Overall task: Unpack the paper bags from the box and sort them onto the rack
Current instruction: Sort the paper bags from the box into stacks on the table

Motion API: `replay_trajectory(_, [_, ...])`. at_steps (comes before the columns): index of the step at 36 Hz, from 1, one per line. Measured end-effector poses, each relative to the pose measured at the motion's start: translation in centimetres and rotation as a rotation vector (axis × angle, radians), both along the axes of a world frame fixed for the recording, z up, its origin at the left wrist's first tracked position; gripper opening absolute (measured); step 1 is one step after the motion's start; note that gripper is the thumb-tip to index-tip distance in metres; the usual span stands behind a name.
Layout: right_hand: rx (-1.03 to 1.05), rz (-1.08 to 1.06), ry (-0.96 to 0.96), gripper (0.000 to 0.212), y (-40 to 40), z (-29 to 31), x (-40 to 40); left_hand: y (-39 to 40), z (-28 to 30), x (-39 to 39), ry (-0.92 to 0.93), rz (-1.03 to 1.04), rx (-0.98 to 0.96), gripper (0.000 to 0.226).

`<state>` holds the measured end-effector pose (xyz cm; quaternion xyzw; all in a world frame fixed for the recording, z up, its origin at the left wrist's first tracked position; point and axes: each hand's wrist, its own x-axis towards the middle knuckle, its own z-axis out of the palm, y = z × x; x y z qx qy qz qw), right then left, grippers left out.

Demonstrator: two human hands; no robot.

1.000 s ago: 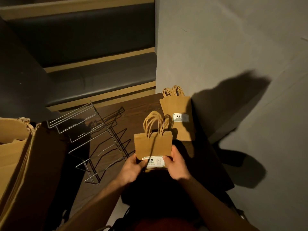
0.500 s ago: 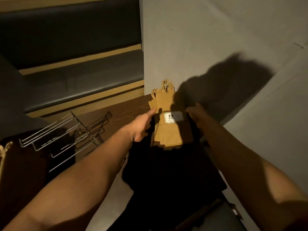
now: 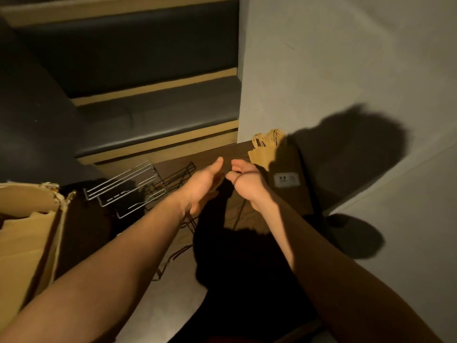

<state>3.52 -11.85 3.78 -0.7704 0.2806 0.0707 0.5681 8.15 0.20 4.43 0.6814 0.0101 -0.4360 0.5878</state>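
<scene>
A stack of brown paper bags [image 3: 294,164] lies flat on the dark wooden table [image 3: 249,219] against the wall, mostly in shadow, with a white label facing up and the twine handles pointing away. Just left of the stack, my right hand [image 3: 246,185] has its fingers curled and pinches a thin dark strand that hangs down toward the table. My left hand [image 3: 205,184] is beside it, with straight fingers and nothing in it. The wire rack [image 3: 123,188] stands to the left on the table. The cardboard box [image 3: 27,231] sits at the left edge, open.
A dark padded bench [image 3: 148,120] with tan trim runs behind the table. A pale wall [image 3: 346,70] rises on the right, close behind the bags. My arms' shadow covers the near part of the table.
One second ago both hands held a single bag near me. It was then laid on the stack by the wall. Both hands have since drawn back left of the stack and come together.
</scene>
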Motion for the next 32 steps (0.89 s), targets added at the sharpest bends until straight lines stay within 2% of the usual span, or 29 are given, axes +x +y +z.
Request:
replay_trajectory(3, [-0.073,0.122,-0.06,0.051,3.7,1.9,1.0,4.2,2.3,0.5,-0.097,0.033,-0.007,0.061])
replay_trajectory(6, [-0.066,0.21,-0.162,0.045,8.0,3.9,2.3,9.0,4.9,0.8,-0.156,0.089,-0.035,0.037])
replay_trajectory(9, [-0.036,0.316,-0.253,0.03,13.2,5.4,3.5,14.0,7.5,0.5,-0.237,0.153,-0.074,0.045])
replay_trajectory(11, [-0.013,0.356,-0.297,0.025,17.0,6.4,4.2,17.7,8.9,0.1,-0.281,0.197,-0.065,0.039])
replay_trajectory(17, [0.023,0.44,-0.328,0.035,28.8,9.2,3.6,29.2,10.7,-1.0,-0.36,0.323,-0.068,0.034])
replay_trajectory(22, [0.101,0.503,-0.262,0.032,37.1,9.4,3.1,38.7,9.7,-1.6,-0.325,0.439,-0.108,0.044])
replay_trajectory(24, [0.153,0.475,-0.19,0.039,40.2,8.2,3.5,42.5,8.6,-1.7,-0.284,0.479,-0.077,0.049])
replay_trajectory(26, [0.2,0.416,-0.092,0.045,43.0,6.4,3.9,45.9,7.0,-1.7,-0.238,0.49,-0.022,0.034])
replay_trajectory(28, [0.263,0.358,0.004,0.041,45.5,4.6,4.0,48.8,5.0,-1.8,-0.201,0.468,0.07,0.026])
replay_trajectory(32, [0.196,0.338,0.165,0.029,49.1,1.3,2.8,52.8,1.6,-2.5,-0.128,0.347,0.342,0.06])
